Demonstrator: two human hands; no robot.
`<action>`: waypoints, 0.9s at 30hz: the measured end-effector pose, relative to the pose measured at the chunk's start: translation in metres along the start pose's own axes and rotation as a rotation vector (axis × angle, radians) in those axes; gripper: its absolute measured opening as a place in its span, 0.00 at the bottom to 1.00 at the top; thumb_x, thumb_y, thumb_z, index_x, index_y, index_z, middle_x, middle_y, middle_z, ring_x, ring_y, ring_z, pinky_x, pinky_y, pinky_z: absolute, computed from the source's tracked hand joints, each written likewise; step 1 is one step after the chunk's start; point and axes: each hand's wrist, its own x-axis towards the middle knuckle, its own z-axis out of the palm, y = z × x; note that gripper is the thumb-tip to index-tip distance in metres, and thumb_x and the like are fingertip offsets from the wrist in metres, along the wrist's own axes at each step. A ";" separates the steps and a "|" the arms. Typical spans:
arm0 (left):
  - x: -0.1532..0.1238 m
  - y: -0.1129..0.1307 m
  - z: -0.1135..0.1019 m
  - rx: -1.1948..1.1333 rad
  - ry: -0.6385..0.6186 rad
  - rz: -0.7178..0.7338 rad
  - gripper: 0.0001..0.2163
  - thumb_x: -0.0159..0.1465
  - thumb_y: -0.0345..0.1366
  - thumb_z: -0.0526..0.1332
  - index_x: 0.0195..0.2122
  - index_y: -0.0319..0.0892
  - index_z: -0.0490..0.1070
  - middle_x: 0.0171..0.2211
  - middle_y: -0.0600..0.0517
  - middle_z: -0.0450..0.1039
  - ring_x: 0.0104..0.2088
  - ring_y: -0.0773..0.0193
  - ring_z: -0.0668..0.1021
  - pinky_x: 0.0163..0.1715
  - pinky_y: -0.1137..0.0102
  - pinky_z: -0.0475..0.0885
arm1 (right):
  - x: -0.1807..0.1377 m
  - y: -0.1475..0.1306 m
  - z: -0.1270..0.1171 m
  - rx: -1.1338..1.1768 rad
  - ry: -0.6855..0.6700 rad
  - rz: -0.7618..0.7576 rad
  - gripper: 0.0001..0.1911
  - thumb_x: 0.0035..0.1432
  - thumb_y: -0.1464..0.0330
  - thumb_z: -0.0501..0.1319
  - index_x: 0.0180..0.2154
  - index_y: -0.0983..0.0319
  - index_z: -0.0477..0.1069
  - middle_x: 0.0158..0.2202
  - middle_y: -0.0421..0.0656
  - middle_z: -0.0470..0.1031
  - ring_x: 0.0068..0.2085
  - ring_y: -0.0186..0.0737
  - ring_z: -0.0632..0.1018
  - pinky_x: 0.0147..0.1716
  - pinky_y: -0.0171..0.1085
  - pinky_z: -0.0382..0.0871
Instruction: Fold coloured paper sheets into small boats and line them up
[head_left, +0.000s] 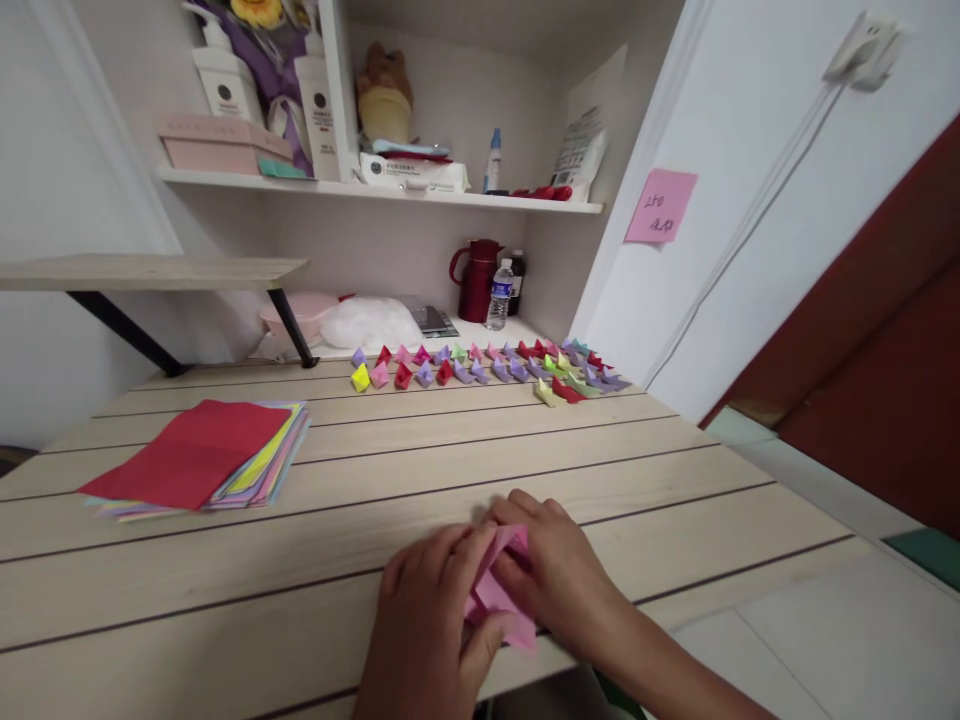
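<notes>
Near the table's front edge, a partly folded sheet of pink origami paper (499, 592) is between my two hands. My left hand (431, 610) grips its left side, with the thumb along the lower edge and the fingers curled over the top. On the other side my right hand (551, 570) is closed on the paper, its thumb pushed into the fold. Parts of the paper are hidden under the fingers. To the far left lies a stack of coloured paper squares (202, 455), a red one on top.
Rows of small folded paper boats (480, 370) line the table's back edge. Behind them stand a dark red jug (476, 282) and a water bottle (499, 296). A small raised wooden shelf (150, 270) is at left. A pink note (661, 207) sticks to the wall.
</notes>
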 end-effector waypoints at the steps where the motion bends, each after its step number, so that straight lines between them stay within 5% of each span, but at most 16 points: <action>1: 0.002 0.002 0.000 0.033 -0.028 0.014 0.28 0.58 0.31 0.63 0.60 0.50 0.61 0.52 0.45 0.75 0.50 0.50 0.77 0.47 0.51 0.74 | -0.002 0.002 -0.002 0.055 -0.003 -0.014 0.11 0.54 0.76 0.60 0.39 0.58 0.71 0.37 0.41 0.73 0.41 0.42 0.73 0.42 0.40 0.59; 4: 0.003 0.003 -0.003 0.143 -0.056 0.033 0.22 0.55 0.28 0.61 0.53 0.48 0.69 0.49 0.45 0.77 0.46 0.50 0.79 0.43 0.51 0.76 | -0.009 0.007 -0.008 0.249 0.006 -0.056 0.26 0.50 0.79 0.61 0.50 0.55 0.68 0.42 0.42 0.73 0.42 0.41 0.74 0.43 0.40 0.63; 7: 0.000 -0.003 -0.003 0.239 -0.061 0.098 0.21 0.56 0.29 0.61 0.51 0.50 0.71 0.49 0.45 0.77 0.45 0.51 0.79 0.42 0.53 0.76 | -0.018 0.013 -0.013 0.388 0.036 -0.106 0.31 0.50 0.81 0.59 0.55 0.53 0.66 0.47 0.44 0.72 0.47 0.43 0.73 0.46 0.40 0.67; 18: 0.001 -0.009 -0.002 0.496 -0.093 0.299 0.20 0.59 0.37 0.62 0.55 0.50 0.70 0.55 0.50 0.75 0.47 0.53 0.78 0.43 0.57 0.72 | -0.046 0.020 -0.041 0.249 -0.120 -0.182 0.14 0.66 0.64 0.57 0.52 0.51 0.73 0.58 0.45 0.71 0.59 0.47 0.70 0.58 0.45 0.65; 23: -0.008 -0.010 -0.006 0.470 -0.070 0.293 0.20 0.59 0.42 0.62 0.54 0.50 0.71 0.56 0.51 0.74 0.50 0.51 0.77 0.46 0.56 0.66 | -0.054 0.019 -0.041 0.077 -0.178 -0.310 0.36 0.63 0.56 0.60 0.68 0.54 0.50 0.67 0.49 0.58 0.68 0.55 0.57 0.67 0.58 0.41; 27: -0.016 -0.016 -0.033 0.485 -0.072 0.297 0.18 0.63 0.47 0.57 0.52 0.49 0.73 0.51 0.50 0.78 0.48 0.52 0.78 0.58 0.52 0.53 | -0.064 0.021 -0.030 0.037 -0.263 -0.334 0.42 0.61 0.56 0.62 0.69 0.52 0.42 0.68 0.48 0.53 0.69 0.55 0.54 0.67 0.58 0.37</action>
